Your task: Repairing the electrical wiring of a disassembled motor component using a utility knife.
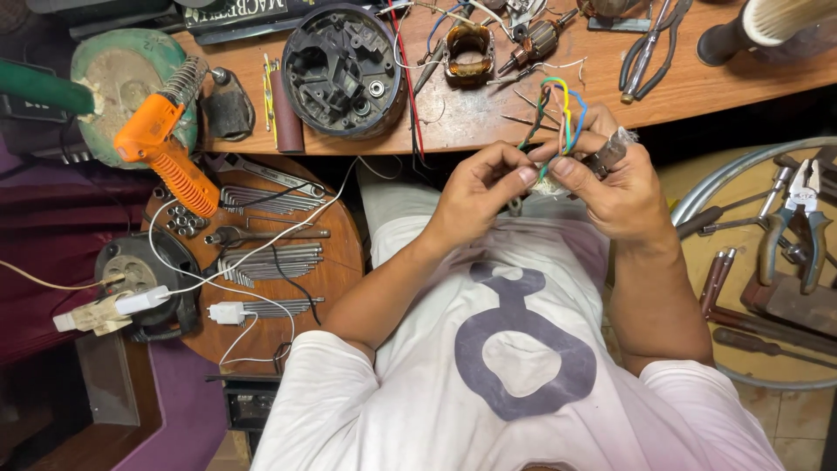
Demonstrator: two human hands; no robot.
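The wooden bench (488,122) lies beyond both hands. The right hand (623,187) clenches a small motor part (608,155); its coloured wires (558,113) rise upright from that grip. The left hand (478,187) pinches the wires (532,170) just beside it.

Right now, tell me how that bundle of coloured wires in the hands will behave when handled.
The coloured wires look thin and arch loosely, so probably floppy and light. Both the left hand and right hand pinch them, suggesting they spring apart if released.
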